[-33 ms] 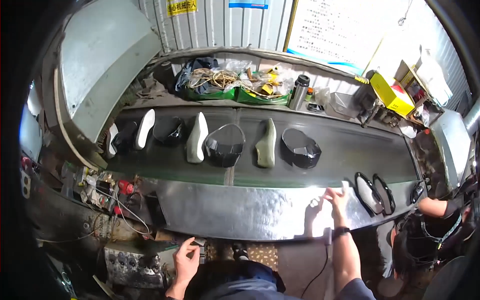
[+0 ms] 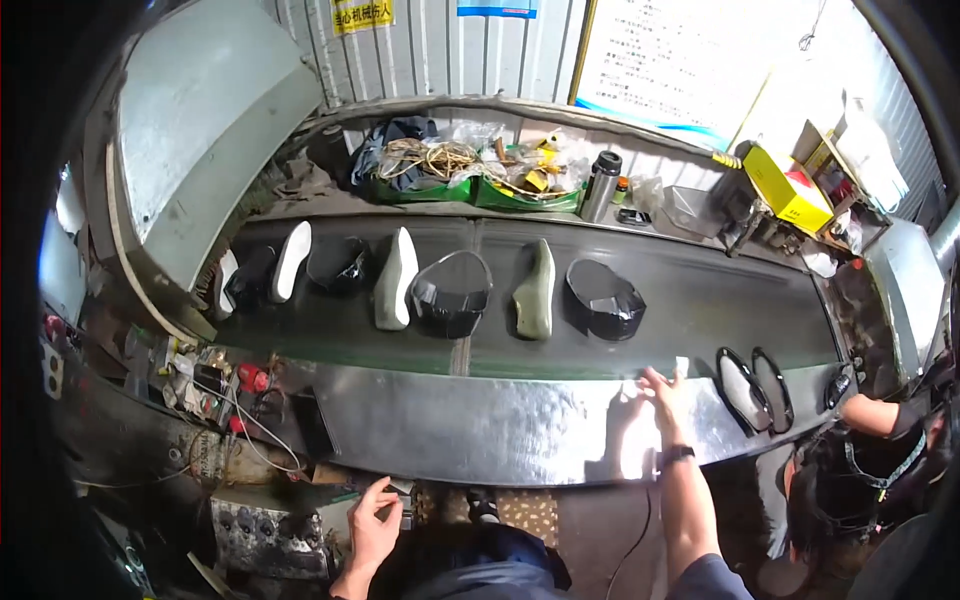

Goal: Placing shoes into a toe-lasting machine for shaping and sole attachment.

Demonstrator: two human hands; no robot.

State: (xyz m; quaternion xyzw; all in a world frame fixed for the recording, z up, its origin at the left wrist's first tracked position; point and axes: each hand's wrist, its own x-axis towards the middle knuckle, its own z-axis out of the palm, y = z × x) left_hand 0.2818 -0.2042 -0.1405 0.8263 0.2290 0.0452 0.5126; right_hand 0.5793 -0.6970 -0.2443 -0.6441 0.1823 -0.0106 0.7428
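My right hand [image 2: 664, 392] lies with fingers spread on the shiny metal front edge [image 2: 480, 425] of a dark conveyor belt [image 2: 690, 300]; a small pale piece [image 2: 682, 366] sits at its fingertips. Just to its right lie two black oval outlines [image 2: 755, 388]. On the belt, left to right, are a white shoe last [image 2: 291, 262], a black upper [image 2: 338, 265], a white last [image 2: 396, 278], a black upper [image 2: 452, 293], an olive last [image 2: 535, 290] and a black upper [image 2: 603, 298]. My left hand [image 2: 373, 522] is low, beside a grey machine box [image 2: 262, 535]; whether it holds anything is unclear.
Behind the belt, a shelf holds green trays of cords and scraps [image 2: 470, 165], a steel flask [image 2: 600, 186] and a yellow box [image 2: 785, 185]. A grey hood [image 2: 200, 130] covers the belt's left end. Wires and red switches [image 2: 235, 385] sit lower left. Another person [image 2: 870, 470] works at lower right.
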